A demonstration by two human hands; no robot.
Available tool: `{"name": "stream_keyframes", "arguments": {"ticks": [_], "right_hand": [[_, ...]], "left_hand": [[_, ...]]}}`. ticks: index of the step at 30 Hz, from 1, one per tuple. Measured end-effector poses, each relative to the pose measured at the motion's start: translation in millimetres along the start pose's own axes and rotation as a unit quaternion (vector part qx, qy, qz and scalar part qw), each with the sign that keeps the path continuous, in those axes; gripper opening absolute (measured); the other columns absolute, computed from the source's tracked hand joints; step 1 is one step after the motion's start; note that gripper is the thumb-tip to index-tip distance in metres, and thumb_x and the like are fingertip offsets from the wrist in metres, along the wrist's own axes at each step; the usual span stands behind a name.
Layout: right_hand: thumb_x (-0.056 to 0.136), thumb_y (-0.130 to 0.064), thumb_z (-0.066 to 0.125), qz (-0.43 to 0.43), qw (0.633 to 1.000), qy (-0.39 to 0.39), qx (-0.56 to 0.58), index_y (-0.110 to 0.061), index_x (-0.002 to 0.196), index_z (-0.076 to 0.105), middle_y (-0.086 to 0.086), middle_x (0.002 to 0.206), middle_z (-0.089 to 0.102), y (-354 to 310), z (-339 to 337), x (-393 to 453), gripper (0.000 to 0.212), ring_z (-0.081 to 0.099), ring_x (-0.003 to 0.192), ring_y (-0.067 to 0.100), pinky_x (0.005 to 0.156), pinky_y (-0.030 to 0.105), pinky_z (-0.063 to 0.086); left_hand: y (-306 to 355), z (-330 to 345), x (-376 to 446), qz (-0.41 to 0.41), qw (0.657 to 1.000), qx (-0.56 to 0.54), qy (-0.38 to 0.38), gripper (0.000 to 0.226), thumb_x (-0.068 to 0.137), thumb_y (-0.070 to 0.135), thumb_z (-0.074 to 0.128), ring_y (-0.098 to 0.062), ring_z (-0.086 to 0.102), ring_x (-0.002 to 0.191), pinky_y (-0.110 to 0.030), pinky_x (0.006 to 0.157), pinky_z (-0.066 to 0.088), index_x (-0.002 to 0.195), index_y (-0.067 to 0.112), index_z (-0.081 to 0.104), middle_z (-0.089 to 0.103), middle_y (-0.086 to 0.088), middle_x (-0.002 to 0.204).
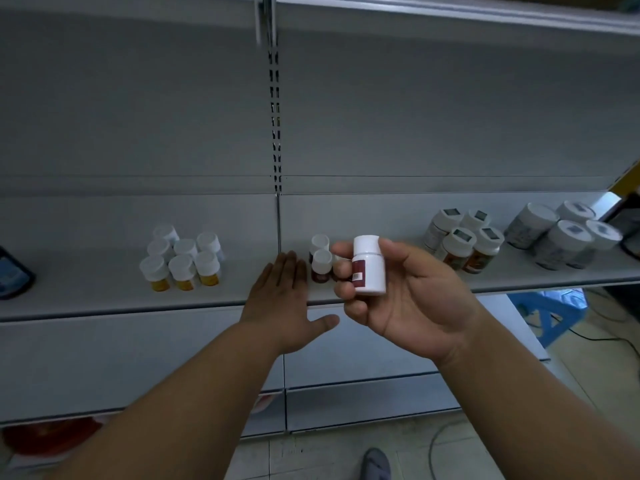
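White plastic pill bottle with a maroon label [370, 268] sits upright, gripped by the right hand's [398, 299] curled fingers; the left hand [282, 299] hovers flat, fingers straight, holding nothing, above the grey metal shelf [104, 299].

- We are in a shop, seemingly a pharmacy: a long grey metal shelf [104, 303] runs in front of a plain back panel.
- We see a slotted upright [275, 116] between the shelf bays, as in shop racking.
- We find stock sorted in groups: yellow-labelled bottles [183, 263], sticker-lidded bottles [464, 242], larger jars [561, 237].
- The white bottle [373, 273] before us bears a barcode.
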State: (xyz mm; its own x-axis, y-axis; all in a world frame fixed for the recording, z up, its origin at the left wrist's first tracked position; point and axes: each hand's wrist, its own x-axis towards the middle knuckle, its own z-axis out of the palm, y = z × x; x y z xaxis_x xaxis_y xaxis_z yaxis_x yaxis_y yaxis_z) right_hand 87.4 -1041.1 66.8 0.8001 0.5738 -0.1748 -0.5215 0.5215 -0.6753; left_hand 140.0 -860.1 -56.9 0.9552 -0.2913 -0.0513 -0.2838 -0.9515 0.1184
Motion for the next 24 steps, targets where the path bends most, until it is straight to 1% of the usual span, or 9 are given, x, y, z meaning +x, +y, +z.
{"name": "stream_keyframes", "arguments": {"ticks": [3,5,8,12,15,17,19,22,24], "right_hand": [[0.075,-0.029,0.078,-0.029,0.999,0.014,-0.024,-0.009,0.098,0.059,0.010,0.084,0.059,4,0,-1,0.036,0.058,0.068,0.021,0.059,0.029,0.048],[0.080,-0.032,0.072,-0.030,0.999,0.023,-0.019,-0.008,0.103,0.056,0.010,0.084,0.058,3,2,-2,0.036,0.055,0.067,0.019,0.058,0.027,0.046],[0.091,-0.029,0.043,-0.013,0.999,0.037,-0.010,0.000,0.119,0.056,0.015,0.095,0.061,1,6,-5,0.043,0.059,0.078,0.024,0.065,0.030,0.049],[0.084,-0.017,0.062,-0.034,0.998,0.040,-0.042,-0.002,0.104,0.059,0.021,0.093,0.062,-1,8,-7,0.024,0.065,0.077,0.029,0.060,0.034,0.054],[0.085,-0.024,0.067,0.043,0.999,-0.004,0.029,-0.007,0.102,0.058,0.015,0.090,0.060,13,13,-14,0.025,0.057,0.068,0.022,0.055,0.030,0.050],[0.093,-0.037,0.053,0.136,0.988,-0.057,0.045,-0.009,0.113,0.060,0.016,0.096,0.063,45,27,-30,0.035,0.060,0.075,0.023,0.064,0.030,0.048],[0.099,-0.043,0.036,0.175,0.979,-0.105,0.025,-0.006,0.117,0.058,0.015,0.093,0.063,71,41,-48,0.046,0.063,0.077,0.020,0.070,0.028,0.046],[0.102,-0.040,0.036,0.161,0.978,-0.121,0.046,-0.002,0.114,0.057,0.009,0.078,0.059,65,41,-51,0.045,0.057,0.053,0.011,0.043,0.020,0.032],[0.102,-0.037,0.037,0.127,0.982,-0.117,0.072,-0.002,0.115,0.054,0.010,0.080,0.054,53,40,-43,0.041,0.054,0.052,0.012,0.041,0.022,0.025]], "left_hand": [[0,0,0,0.001,1.000,0.007,-0.001,0.114,0.079,0.087,0.029,-0.025,-0.010,0.152,-0.040,0.123,-0.002,0.158,0.012,-0.002,-0.006,-0.010,0.166],[0,0,0,0.000,1.000,0.013,-0.002,0.115,0.078,0.088,0.029,-0.025,-0.010,0.152,-0.040,0.123,-0.002,0.158,0.012,-0.003,-0.006,-0.011,0.166],[-1,4,2,0.002,1.000,0.011,-0.001,0.118,0.072,0.092,0.021,-0.025,-0.009,0.153,-0.041,0.123,-0.001,0.158,0.016,-0.002,-0.005,-0.010,0.166],[-3,7,4,0.003,1.000,0.014,-0.003,0.121,0.067,0.094,0.015,-0.024,-0.008,0.153,-0.041,0.124,0.001,0.159,0.017,-0.001,-0.004,-0.009,0.166],[-1,0,4,0.000,1.000,0.022,-0.022,0.119,0.067,0.090,0.010,-0.025,-0.010,0.152,-0.040,0.124,-0.001,0.158,0.013,-0.001,-0.006,-0.010,0.166],[4,-7,2,0.002,0.998,0.037,-0.045,0.120,0.066,0.087,0.005,-0.025,-0.011,0.152,-0.040,0.123,-0.003,0.158,0.010,-0.001,-0.008,-0.012,0.166],[3,-8,3,-0.001,0.998,0.038,-0.047,0.117,0.077,0.089,0.022,-0.026,-0.011,0.152,-0.040,0.123,-0.003,0.157,0.007,-0.002,-0.009,-0.012,0.165],[3,-8,2,-0.005,0.998,0.045,-0.042,0.103,0.086,0.076,0.027,-0.028,-0.007,0.152,-0.042,0.123,0.000,0.156,0.006,0.000,-0.005,-0.014,0.165],[5,-11,-3,-0.002,0.997,0.062,-0.046,0.084,0.093,0.058,0.018,-0.028,-0.005,0.153,-0.041,0.123,0.001,0.156,0.005,0.001,-0.003,-0.015,0.165]]}}
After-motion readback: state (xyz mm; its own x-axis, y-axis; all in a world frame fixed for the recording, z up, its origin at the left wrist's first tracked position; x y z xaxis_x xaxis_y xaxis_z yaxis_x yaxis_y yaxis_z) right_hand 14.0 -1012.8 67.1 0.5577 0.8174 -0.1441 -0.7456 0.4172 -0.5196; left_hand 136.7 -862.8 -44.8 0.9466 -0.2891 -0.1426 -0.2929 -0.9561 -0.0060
